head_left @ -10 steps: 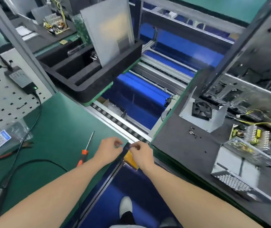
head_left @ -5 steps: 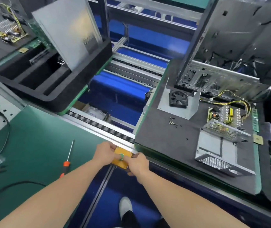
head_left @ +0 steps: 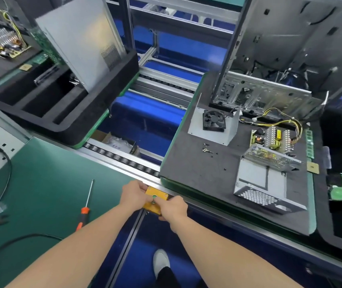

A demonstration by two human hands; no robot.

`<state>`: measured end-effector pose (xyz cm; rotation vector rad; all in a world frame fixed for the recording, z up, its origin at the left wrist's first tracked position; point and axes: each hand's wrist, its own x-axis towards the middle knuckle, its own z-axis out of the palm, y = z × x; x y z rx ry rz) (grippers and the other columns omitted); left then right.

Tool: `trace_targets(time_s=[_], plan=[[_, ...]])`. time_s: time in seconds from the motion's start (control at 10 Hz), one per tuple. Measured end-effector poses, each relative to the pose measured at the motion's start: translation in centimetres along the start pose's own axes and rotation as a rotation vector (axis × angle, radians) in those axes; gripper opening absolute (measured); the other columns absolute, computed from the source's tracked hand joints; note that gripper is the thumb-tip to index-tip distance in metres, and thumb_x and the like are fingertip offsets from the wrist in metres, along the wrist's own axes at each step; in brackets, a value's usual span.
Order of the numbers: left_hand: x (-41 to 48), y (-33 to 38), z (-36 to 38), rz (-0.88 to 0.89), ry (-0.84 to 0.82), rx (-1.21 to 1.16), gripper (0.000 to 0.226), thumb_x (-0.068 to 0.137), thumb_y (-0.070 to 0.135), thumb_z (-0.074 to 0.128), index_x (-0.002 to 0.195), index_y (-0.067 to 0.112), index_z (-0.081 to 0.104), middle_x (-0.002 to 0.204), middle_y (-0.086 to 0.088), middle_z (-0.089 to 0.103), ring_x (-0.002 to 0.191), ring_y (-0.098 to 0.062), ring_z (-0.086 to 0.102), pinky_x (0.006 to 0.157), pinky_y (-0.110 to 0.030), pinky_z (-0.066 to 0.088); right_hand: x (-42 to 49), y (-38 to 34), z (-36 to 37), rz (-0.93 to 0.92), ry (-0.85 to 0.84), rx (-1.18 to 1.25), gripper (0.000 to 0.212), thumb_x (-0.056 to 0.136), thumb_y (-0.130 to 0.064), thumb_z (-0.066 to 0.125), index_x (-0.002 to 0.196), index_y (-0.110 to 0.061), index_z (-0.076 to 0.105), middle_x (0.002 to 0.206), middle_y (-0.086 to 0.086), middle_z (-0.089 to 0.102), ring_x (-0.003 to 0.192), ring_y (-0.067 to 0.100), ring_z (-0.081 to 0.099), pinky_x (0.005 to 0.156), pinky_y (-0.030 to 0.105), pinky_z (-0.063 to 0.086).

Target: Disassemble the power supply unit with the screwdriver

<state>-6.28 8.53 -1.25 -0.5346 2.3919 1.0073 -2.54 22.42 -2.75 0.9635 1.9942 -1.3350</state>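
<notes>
On the rail's yellow box (head_left: 156, 201), as before, both hands' fingers (head_left: 145, 196) curled, nothing gripped

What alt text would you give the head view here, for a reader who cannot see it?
Both hands, left hand and right hand, rest on a yellow button box at the conveyor's edge. The orange-handled screwdriver lies untouched on the green mat to the left. To the right, an opened power supply unit, a fan and loose screws sit on a dark pallet.

Both bare forearms extend forward, converging on the yellow box (head_left: 155, 201). Left hand (head_left: 133, 194) grips its left edge, fingers curled. Right hand (head_left: 173, 208) clasps its right side, fingers wrapped under.
</notes>
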Motion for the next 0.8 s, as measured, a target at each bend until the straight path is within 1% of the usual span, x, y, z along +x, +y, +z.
trace_targets(time_s=[0.1, 0.2, 0.3, 0.4, 0.5, 0.6, 0.7, 0.8], plan=[[-0.3, 0.1, 0.1, 0.000, 0.012, 0.005, 0.038, 0.073, 0.012, 0.088, 0.105, 0.015, 0.068, 0.099, -0.002, 0.069, 0.093, -0.018, 0.067, 0.077, -0.028, 0.056, -0.4, -0.2, -0.1, 0.004, 0.008, -0.006, 0.053, 0.077, -0.052, 0.082, 0.099, -0.007, 0.066, 0.094, 0.009, 0.071, 0.070, 0.022, 0.076, 0.071, 0.036, 0.066], [-0.5, 0.4, 0.0, 0.008, 0.023, 0.023, 0.035, 0.074, 0.011, 0.088, 0.102, 0.016, 0.067, 0.094, 0.000, 0.068, 0.091, -0.018, 0.067, 0.071, -0.024, 0.053, -0.7, -0.4, -0.4, -0.006, -0.001, -0.009, 0.053, 0.077, -0.052, 0.083, 0.100, -0.007, 0.065, 0.095, 0.009, 0.071, 0.072, 0.022, 0.076, 0.064, 0.029, 0.064], [-0.7, 0.7, -0.3, 0.047, 0.049, 0.050, 0.033, 0.074, 0.009, 0.088, 0.097, 0.017, 0.067, 0.089, 0.001, 0.067, 0.084, -0.016, 0.065, 0.064, -0.023, 0.051, -1.1, -0.5, -0.9, -0.027, -0.007, -0.037, 0.052, 0.080, -0.050, 0.081, 0.102, -0.005, 0.066, 0.096, 0.010, 0.073, 0.071, 0.023, 0.076, 0.055, 0.025, 0.060], [-0.9, 1.1, -0.4, 0.067, 0.105, 0.064, 0.018, 0.081, 0.010, 0.079, 0.087, 0.021, 0.067, 0.089, 0.000, 0.070, 0.086, -0.019, 0.067, 0.072, -0.029, 0.054, -1.5, -0.5, -1.6, -0.088, -0.013, -0.111, 0.040, 0.091, -0.046, 0.069, 0.091, -0.007, 0.063, 0.091, 0.012, 0.075, 0.066, 0.025, 0.075, 0.056, 0.028, 0.058], [-1.2, 2.2, -0.3, 0.122, 0.162, 0.063, 0.014, 0.091, 0.019, 0.068, 0.080, 0.027, 0.066, 0.083, 0.008, 0.070, 0.083, -0.013, 0.064, 0.071, -0.026, 0.048, -1.9, -0.6, -3.0, -0.177, -0.036, -0.146, 0.031, 0.095, -0.042, 0.059, 0.094, -0.011, 0.066, 0.093, 0.012, 0.075, 0.075, 0.026, 0.074, 0.074, 0.036, 0.064], [-1.8, 4.0, 0.5, 0.184, 0.156, 0.022, 0.014, 0.095, 0.025, 0.066, 0.081, 0.027, 0.067, 0.080, 0.010, 0.070, 0.081, -0.011, 0.065, 0.073, -0.028, 0.048, -2.4, -0.7, -5.8, -0.296, -0.041, -0.165, 0.025, 0.096, -0.040, 0.056, 0.098, -0.019, 0.070, 0.093, 0.002, 0.074, 0.075, 0.016, 0.070, 0.063, 0.025, 0.052], [-2.1, 5.9, 1.1, 0.064, 0.140, -0.162, 0.012, 0.097, 0.022, 0.064, 0.089, 0.014, 0.068, 0.090, -0.006, 0.075, 0.083, -0.027, 0.072, 0.083, -0.039, 0.060, -2.8, -0.8, -9.3, -0.416, -0.052, -0.177, 0.031, 0.097, -0.037, 0.056, 0.070, -0.024, 0.064, 0.074, -0.008, 0.064, 0.071, 0.012, 0.058, 0.064, 0.027, 0.043], [-3.4, 5.7, 2.4, 0.003, 0.071, -0.306, 0.014, 0.100, 0.014, 0.061, 0.093, 0.010, 0.071, 0.090, -0.011, 0.077, 0.068, -0.026, 0.068, 0.062, -0.036, 0.059, -3.6, 1.8, -13.3, -0.441, -0.094, -0.174, 0.014, 0.093, -0.035, 0.062, 0.083, -0.030, 0.070, 0.080, -0.012, 0.070, 0.072, 0.008, 0.060, 0.068, 0.023, 0.048]])
